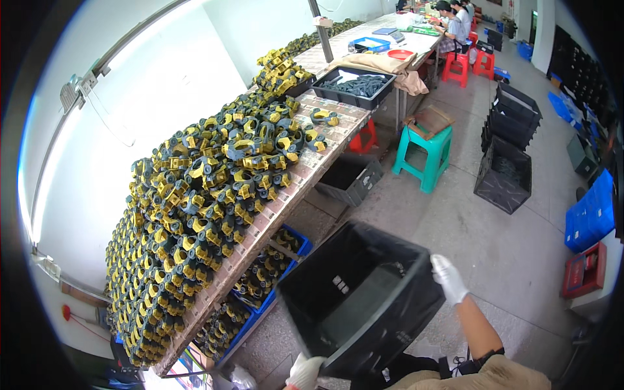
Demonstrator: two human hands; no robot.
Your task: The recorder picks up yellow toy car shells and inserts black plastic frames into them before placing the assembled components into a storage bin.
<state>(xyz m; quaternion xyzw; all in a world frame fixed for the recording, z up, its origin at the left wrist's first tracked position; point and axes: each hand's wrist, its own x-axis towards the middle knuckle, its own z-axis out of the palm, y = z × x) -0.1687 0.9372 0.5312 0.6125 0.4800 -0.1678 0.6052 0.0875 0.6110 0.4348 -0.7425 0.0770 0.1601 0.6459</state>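
Observation:
I hold a large black plastic crate [318, 283] tilted in front of me beside the long table. My right hand [449, 279], in a white glove, is closed on its far right rim. At its near left corner my left hand [304, 372], also gloved, grips the lower edge; part of that hand is cut off by the frame's lower edge. Nothing shows inside the crate except pale marks on the wall. To the left, a big heap of yellow and dark-grey plastic parts [195, 195] with round wheel-like ends covers the patterned table [335, 134].
Blue crates [303, 245] of similar parts sit under the table, near a dark crate [356, 192]. A green stool [426, 153] and stacked black crates [517, 107] stand on the floor. A black tray [364, 99] of grey pieces rests further along. People [457, 26] sit far off.

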